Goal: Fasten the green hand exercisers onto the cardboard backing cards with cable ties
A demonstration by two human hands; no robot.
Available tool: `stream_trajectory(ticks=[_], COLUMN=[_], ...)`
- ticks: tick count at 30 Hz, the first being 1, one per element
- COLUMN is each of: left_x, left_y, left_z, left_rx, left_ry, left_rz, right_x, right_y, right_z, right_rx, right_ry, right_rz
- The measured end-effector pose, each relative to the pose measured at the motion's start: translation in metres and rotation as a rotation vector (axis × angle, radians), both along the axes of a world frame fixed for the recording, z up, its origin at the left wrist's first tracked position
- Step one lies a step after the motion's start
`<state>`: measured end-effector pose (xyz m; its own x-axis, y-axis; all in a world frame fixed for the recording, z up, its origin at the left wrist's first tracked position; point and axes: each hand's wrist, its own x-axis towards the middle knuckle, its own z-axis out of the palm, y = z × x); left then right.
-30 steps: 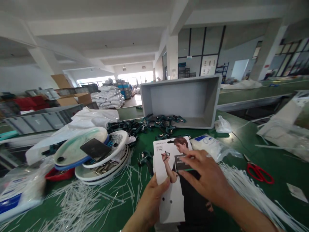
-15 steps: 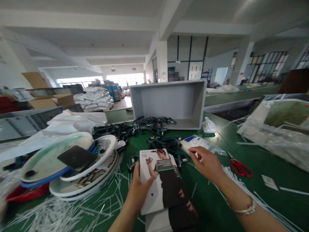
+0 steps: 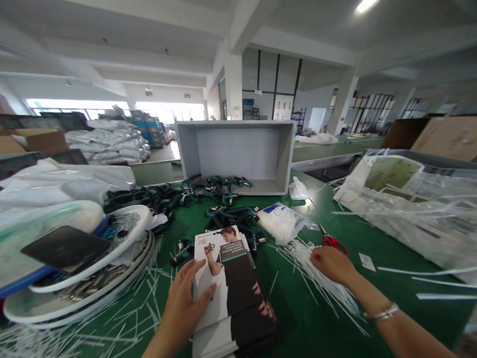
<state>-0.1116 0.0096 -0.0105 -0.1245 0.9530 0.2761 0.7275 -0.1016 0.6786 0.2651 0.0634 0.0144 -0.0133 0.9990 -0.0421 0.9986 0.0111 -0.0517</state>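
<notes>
A stack of printed cardboard packages (image 3: 238, 278), black and white with a picture of a person, lies in front of me. My left hand (image 3: 182, 303) rests on the stack's left edge, fingers spread and thumb over the top card. Over a bundle of thin white strips like cable ties (image 3: 309, 273), my right hand (image 3: 331, 263) is closed. Its fingertips are hidden, so anything in them cannot be made out. Red-handled scissors (image 3: 335, 243) lie just behind that hand. Dark green and black clamps (image 3: 231, 214) are heaped beyond the stack.
A grey bin (image 3: 234, 154) lies on its side at the back, its opening towards me. Left are white bowls (image 3: 137, 219) of small metal parts and loose white strips. A plastic bag (image 3: 279, 221) lies behind the strips; crumpled clear plastic (image 3: 402, 223) fills the right.
My view has turned to the right. My right hand has moved from beside the plastic bag to the white strips and closed further. My left hand's fingers have spread on the stack.
</notes>
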Motion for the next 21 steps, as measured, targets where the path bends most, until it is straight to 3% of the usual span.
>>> stream_trajectory(ticks=[5, 8, 11, 14, 17, 21], left_x=[-0.008, -0.009, -0.005, 0.002, 0.011, 0.026], left_y=[-0.014, -0.017, -0.02, -0.025, -0.031, -0.039], left_z=[0.0, 0.006, 0.015, 0.027, 0.037, 0.053], left_rx=[0.041, 0.063, 0.138, 0.186, 0.164, 0.077], left_ry=[0.025, 0.099, 0.132, 0.114, 0.03, -0.202], left_rz=[-0.041, -0.064, -0.052, -0.061, -0.077, -0.126], right_x=[0.011, 0.017, 0.022, 0.023, 0.009, -0.041], right_y=[0.001, -0.006, -0.019, -0.031, -0.042, -0.056], right_z=[0.019, 0.034, 0.046, 0.053, 0.057, 0.057], right_rx=[0.032, 0.028, -0.105, -0.209, -0.195, -0.314], right_ry=[0.167, 0.492, 0.817, 0.952, 1.03, 1.17], right_rz=[0.017, -0.033, -0.066, -0.096, -0.097, 0.015])
